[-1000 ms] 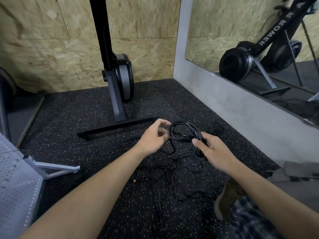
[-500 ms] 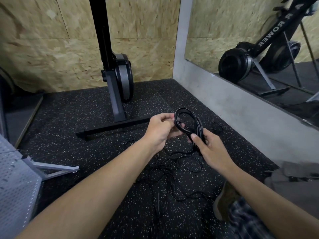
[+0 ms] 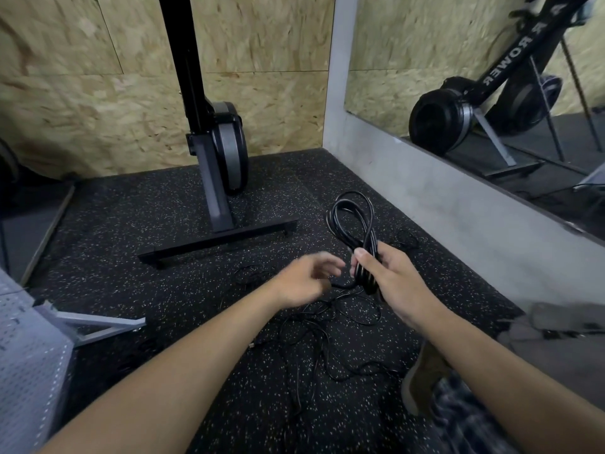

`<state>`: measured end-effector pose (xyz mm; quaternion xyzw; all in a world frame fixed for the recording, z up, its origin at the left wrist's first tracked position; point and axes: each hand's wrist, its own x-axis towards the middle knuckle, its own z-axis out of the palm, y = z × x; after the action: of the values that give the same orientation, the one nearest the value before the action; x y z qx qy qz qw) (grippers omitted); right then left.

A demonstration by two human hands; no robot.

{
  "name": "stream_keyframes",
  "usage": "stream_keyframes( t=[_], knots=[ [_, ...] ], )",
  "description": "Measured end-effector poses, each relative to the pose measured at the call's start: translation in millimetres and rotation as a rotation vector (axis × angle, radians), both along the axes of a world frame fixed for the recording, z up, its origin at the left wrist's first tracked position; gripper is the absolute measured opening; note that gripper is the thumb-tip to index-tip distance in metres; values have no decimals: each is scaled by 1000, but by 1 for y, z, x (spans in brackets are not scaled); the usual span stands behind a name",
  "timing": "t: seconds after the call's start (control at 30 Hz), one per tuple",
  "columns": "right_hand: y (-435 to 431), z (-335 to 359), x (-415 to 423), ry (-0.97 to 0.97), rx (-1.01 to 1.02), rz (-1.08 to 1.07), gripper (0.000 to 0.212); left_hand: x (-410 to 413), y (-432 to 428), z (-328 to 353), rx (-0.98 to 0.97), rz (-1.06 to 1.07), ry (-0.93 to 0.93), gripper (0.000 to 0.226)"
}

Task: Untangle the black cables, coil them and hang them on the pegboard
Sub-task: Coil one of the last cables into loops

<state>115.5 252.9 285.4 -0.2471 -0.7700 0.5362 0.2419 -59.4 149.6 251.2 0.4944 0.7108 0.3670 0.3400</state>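
My right hand (image 3: 391, 281) grips a coil of black cable (image 3: 362, 238) at its lower end, and the loops stand up above my thumb. A loose tail of that cable runs left from the coil into the curled fingers of my left hand (image 3: 306, 278), which is blurred by motion just left of the coil. A tangle of thin black cables (image 3: 314, 326) lies on the speckled floor below both hands. At the lower left edge stands the white pegboard (image 3: 26, 371), tilted on its grey metal foot (image 3: 98, 326).
A black rowing machine stand (image 3: 216, 237) rises in front of the chipboard wall. A grey ledge (image 3: 442, 204) under a mirror runs along the right. My shoe (image 3: 422, 381) and a grey cloth (image 3: 563, 326) lie at the lower right.
My right hand has lifted the coil and turned it upright. My left hand has let go of the coil's loops and dropped down to the left, toward the cable's tail.
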Motion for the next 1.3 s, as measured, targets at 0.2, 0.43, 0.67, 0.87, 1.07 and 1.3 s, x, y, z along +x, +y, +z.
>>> stream_keyframes(
  t=[0.2,0.43,0.67,0.87,1.07,1.3],
  knots=[
    [5,6,-1,175,-267,-39,25,9,3,-23,-82,-165,336,24],
    [20,2,1,196,-331,-191,22,31,6,-20,-32,-256,332,27],
    [44,-2,18,-299,331,-271,15,7,-2,-12,-85,-159,422,17],
    [39,-7,15,-547,477,-22,14,6,7,28,431,7,603,14],
    [10,4,16,-515,310,182,54,-1,5,27,507,125,518,13],
    [11,-1,15,-503,447,191,30,-3,0,29,489,191,470,23]
  ],
)
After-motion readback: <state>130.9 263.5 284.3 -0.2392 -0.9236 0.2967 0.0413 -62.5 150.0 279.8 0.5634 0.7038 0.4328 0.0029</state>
